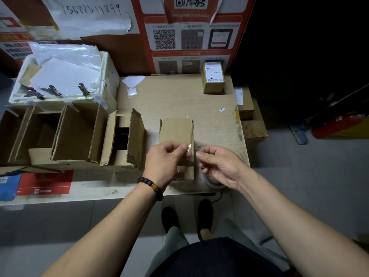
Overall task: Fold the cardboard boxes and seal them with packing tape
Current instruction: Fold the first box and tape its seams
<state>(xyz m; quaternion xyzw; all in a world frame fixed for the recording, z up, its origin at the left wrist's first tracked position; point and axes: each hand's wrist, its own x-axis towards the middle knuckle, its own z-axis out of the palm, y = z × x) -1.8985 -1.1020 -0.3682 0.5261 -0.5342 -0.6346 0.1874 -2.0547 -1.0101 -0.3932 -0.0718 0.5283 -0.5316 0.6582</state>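
A small folded cardboard box point(176, 130) stands on the wooden table point(179, 100) near its front edge. My left hand point(166, 158) hovers over the box's near half and pinches a strip of clear packing tape point(189, 147) between thumb and fingers. My right hand point(218, 164) is just right of the box, fingers curled, holding the tape roll point(212, 181); only the roll's lower rim shows under the palm. The tape's run between the hands is hard to make out.
Several open cardboard boxes point(79, 134) with raised flaps stand at the left. A white tray point(60, 76) with papers and clips sits behind them. A sealed labelled box point(213, 78) is at the back right. More parcels point(251, 124) lie beside the table's right edge.
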